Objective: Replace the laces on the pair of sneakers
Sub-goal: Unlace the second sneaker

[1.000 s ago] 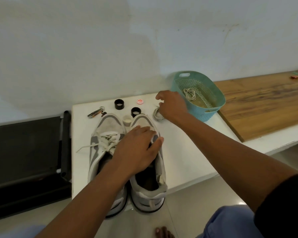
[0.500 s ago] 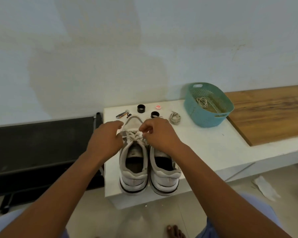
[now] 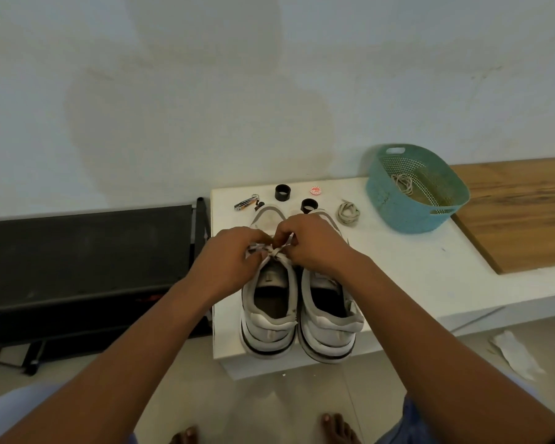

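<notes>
The table point(image 3: 414, 270) holds my sneakers point(image 3: 302, 315) side by side at its front edge, heels toward me. A basket point(image 3: 407, 206) sits far right. My left hand point(image 3: 228, 267) and right hand point(image 3: 314, 245) both pinch the knotted lace point(image 3: 274, 251) on the left sneaker. A spare lace point(image 3: 349, 213) lies coiled beyond.

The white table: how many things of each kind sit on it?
Sneakers: 2
Black rings: 2
Loose lace bundles: 2, one on the table, one in the basket
Basket: 1
Nail clipper: 1
Red-and-white cap: 1
Total: 9
</notes>
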A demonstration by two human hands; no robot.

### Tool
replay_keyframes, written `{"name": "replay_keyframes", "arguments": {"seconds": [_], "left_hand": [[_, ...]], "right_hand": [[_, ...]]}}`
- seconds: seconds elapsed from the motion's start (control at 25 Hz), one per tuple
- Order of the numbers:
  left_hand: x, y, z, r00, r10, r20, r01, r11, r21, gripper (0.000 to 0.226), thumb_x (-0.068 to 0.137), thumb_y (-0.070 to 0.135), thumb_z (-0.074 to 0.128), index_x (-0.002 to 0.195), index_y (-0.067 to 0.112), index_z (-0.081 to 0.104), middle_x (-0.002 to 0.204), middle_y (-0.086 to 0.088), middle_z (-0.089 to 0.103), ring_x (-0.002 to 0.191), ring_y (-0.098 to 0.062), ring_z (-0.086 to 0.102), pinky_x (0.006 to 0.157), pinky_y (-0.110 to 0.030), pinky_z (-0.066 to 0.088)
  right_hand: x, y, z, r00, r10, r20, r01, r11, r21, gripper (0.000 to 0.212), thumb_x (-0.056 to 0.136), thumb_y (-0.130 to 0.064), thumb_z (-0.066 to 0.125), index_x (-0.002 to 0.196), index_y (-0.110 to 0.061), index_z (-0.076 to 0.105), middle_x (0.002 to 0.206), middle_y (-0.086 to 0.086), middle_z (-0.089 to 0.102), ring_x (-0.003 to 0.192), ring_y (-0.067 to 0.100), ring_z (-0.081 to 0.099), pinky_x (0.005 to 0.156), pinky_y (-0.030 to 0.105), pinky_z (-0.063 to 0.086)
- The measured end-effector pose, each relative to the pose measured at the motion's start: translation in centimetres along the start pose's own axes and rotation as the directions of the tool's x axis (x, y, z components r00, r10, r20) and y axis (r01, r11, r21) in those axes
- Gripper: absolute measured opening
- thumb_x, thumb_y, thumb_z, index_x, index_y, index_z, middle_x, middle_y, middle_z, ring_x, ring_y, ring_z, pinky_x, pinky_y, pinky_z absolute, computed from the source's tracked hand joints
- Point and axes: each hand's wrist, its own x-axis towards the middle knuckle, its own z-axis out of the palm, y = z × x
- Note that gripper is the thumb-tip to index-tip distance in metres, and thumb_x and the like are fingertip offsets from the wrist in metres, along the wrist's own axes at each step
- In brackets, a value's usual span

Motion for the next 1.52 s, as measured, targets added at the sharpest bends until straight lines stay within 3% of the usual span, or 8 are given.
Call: {"name": "replay_keyframes", "arguments": {"seconds": [0.12,0.24,0.48,0.72,0.92,1.08,1.32,1.52], "left_hand": [[0.6,-0.4,-0.3,0.999,-0.007,-0.036,0.007,1.0,0.005,0.015,0.094,0.034,0.072,0.107,0.029,0.077,0.103,0.009,0.076,0.095,-0.007,0.068,0.088,-0.035,0.059],[1.0,-0.8,-0.7,0.997,-0.058,-0.052,0.056,0.998,-0.036,0.0,0.091,0.031,0.075,0.092,0.031,0.075,0.091,0.016,0.073,0.087,-0.002,0.067,0.078,-0.026,0.056],[1.5,-1.1,-0.6,0.996,-0.086,-0.037,0.085,0.996,-0.031,0.005,0.095,0.03,0.07,0.092,0.03,0.066,0.092,0.014,0.069,0.086,-0.005,0.064,0.081,-0.029,0.055],[1.7,-0.9,-0.4,0.996,-0.083,-0.016,0.083,0.996,0.02,0.006,0.093,0.026,0.071,0.096,0.03,0.069,0.096,0.011,0.072,0.091,-0.009,0.067,0.081,-0.028,0.054],[1.6,-1.0,-0.2,0.998,-0.064,-0.005,0.064,0.997,0.05,0.005,0.09,0.025,0.073,0.092,0.029,0.071,0.093,0.012,0.072,0.09,-0.008,0.067,0.08,-0.029,0.056],[1.7,-0.9,-0.2,0.997,-0.076,0.008,0.076,0.996,0.053,0.006,0.089,0.023,0.074,0.091,0.027,0.071,0.092,0.01,0.072,0.088,-0.008,0.067,0.081,-0.029,0.056],[1.7,-0.9,-0.3,0.994,-0.106,-0.001,0.106,0.992,0.066,0.012,0.079,0.006,0.07,0.073,0.016,0.065,0.07,0.003,0.066,0.069,-0.014,0.064,0.068,-0.029,0.055],[1.5,-1.7,-0.9,0.967,-0.236,-0.099,0.254,0.937,0.239,0.022,0.08,0.028,0.07,0.071,0.011,0.06,0.066,-0.007,0.063,0.064,-0.025,0.065,0.066,-0.037,0.058]], "right_hand": [[0.0,0.5,-0.3,0.999,-0.031,0.007,0.031,0.999,-0.006,0.018,0.083,-0.01,0.071,0.092,-0.024,0.077,0.088,-0.013,0.062,0.074,0.004,0.055,0.064,0.016,0.039],[0.0,1.1,-0.2,0.998,-0.027,-0.05,0.029,0.998,0.053,0.016,0.081,-0.014,0.068,0.086,-0.029,0.069,0.088,-0.014,0.066,0.077,0.006,0.06,0.072,0.029,0.053],[0.1,1.4,-0.8,0.966,0.068,-0.25,0.017,0.946,0.323,0.013,0.079,-0.018,0.066,0.079,-0.031,0.065,0.08,-0.016,0.07,0.071,0.008,0.068,0.073,0.037,0.06],[0.0,0.4,-1.1,0.943,0.022,-0.331,0.134,0.886,0.443,0.009,0.091,-0.015,0.066,0.089,-0.024,0.065,0.08,-0.008,0.07,0.069,0.016,0.071,0.071,0.041,0.059],[0.0,0.6,-3.0,0.754,0.223,-0.618,0.188,0.828,0.528,0.004,0.102,-0.016,0.051,0.105,-0.018,0.053,0.089,-0.004,0.068,0.058,0.023,0.064,0.061,0.043,0.056],[-0.1,0.7,-3.8,0.622,0.472,-0.625,0.228,0.654,0.721,0.008,0.104,-0.01,0.043,0.11,-0.01,0.048,0.091,0.004,0.07,0.05,0.019,0.058,0.049,0.028,0.046],[0.0,1.4,-5.4,0.569,0.754,-0.328,0.281,0.196,0.939,0.015,0.101,-0.006,0.031,0.106,-0.018,0.039,0.08,0.011,0.073,0.047,0.019,0.054,0.041,0.023,0.031],[-0.2,2.1,-6.2,0.606,0.746,-0.275,0.267,0.135,0.954,0.013,0.103,-0.01,0.037,0.101,-0.021,0.044,0.063,0.008,0.063,0.043,0.019,0.043,0.042,0.023,0.03]]}}
